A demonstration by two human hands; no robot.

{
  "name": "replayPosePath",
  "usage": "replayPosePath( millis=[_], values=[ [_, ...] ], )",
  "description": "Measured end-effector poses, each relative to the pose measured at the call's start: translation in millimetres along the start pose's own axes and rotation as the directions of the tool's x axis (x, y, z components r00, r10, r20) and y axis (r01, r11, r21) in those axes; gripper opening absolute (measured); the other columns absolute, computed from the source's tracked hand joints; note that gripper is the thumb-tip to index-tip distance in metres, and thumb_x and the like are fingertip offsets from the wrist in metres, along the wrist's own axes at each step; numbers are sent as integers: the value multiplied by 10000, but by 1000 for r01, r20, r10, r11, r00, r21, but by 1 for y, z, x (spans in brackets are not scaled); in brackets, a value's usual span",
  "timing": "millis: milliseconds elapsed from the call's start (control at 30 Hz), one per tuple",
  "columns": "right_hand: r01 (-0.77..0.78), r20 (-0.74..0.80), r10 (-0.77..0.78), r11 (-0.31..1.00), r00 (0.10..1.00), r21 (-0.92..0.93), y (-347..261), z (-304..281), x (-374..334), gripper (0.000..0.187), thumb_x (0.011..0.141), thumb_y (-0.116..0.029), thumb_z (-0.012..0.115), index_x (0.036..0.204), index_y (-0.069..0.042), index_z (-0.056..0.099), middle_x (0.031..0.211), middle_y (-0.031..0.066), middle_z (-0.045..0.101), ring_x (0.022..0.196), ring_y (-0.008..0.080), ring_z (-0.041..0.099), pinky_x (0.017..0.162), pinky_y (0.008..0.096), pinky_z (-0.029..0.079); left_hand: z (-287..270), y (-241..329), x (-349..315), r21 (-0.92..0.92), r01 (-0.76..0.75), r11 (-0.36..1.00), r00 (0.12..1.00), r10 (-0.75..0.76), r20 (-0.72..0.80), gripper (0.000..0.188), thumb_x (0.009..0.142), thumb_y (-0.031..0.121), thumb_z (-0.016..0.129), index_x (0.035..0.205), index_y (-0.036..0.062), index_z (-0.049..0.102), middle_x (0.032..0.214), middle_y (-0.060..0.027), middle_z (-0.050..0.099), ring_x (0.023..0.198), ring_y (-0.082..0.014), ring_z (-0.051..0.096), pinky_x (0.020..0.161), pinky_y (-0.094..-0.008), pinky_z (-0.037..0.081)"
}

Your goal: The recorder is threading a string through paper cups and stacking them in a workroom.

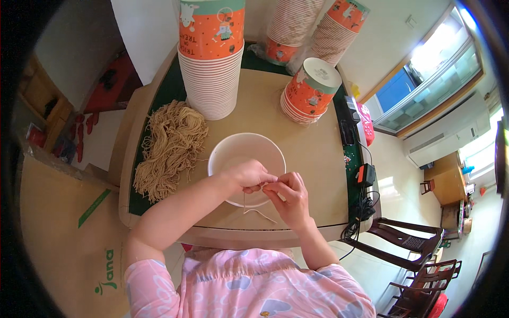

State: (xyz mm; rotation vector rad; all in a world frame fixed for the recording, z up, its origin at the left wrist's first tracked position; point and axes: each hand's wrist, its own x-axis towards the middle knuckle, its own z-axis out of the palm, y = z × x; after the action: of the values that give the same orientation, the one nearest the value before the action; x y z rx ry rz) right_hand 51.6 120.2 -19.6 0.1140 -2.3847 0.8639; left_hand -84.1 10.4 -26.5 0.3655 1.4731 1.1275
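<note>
Over a white paper bucket at the near middle of the table, both my hands are close together. My left hand is closed on a beige string, whose tail hangs past the bucket's near rim with its loose end on the table. Thumb and fingers of my right hand pinch the same string just beside the left fingertips. The short piece between the fingers is mostly hidden. A loose heap of the same beige string lies to the left of the bucket.
A tall stack of orange-and-white paper buckets stands behind the string heap. A shorter upside-down stack is at the right, with more wrapped stacks behind. Black cables and a power adapter line the right edge; a wooden chair stands beyond.
</note>
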Motion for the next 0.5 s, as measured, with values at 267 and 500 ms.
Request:
replayPosePath(
  millis=[267,500],
  values=[
    [-211,-6,217,955,976,206,5,3,-11,107,770,16,710,849,-34,658,815,69,558,782,188,572,679,288,488,8,3,-10,-125,-96,988,993,87,-74,133,875,153,652,867,20,655,612,7,512,445,-56,395,389,-220,270],
    [-374,-13,455,747,890,550,13,13,-22,85,829,62,638,895,12,620,889,64,582,839,137,573,761,241,479,20,-6,-11,-113,-221,969,965,201,-167,131,891,155,629,906,26,639,646,17,522,460,-51,400,399,-205,284]
  ],
)
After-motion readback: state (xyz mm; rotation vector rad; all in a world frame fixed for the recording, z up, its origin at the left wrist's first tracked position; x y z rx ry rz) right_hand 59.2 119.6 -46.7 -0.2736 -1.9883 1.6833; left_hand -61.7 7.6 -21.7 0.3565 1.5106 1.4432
